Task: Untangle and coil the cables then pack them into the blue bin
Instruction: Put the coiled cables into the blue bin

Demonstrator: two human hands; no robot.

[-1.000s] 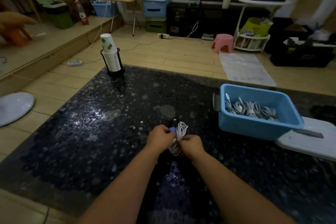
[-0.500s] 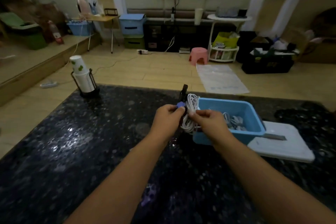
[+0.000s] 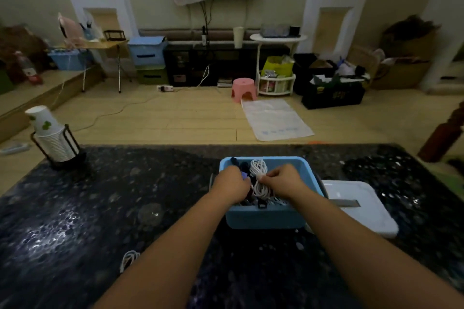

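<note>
Hands (image 3: pixel 232 184) (image 3: pixel 282 182), two, hold one coil (image 3: pixel 259 178) over bin (image 3: pixel 263 218).

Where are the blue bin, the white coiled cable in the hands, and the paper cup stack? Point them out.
blue bin (image 3: pixel 263 218): head view, on its near outer wall.
white coiled cable (image 3: pixel 258 167): head view, on the upper loops above the fingers.
paper cup stack (image 3: pixel 47 133): head view, on the cups' side above the black holder.

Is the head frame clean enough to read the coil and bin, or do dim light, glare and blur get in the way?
Head view: dim; glare speckles the dark table; wide-angle bending at the edges; forearms soft. The white coil between left hand and right hand reads fine over the blue bin.
</note>
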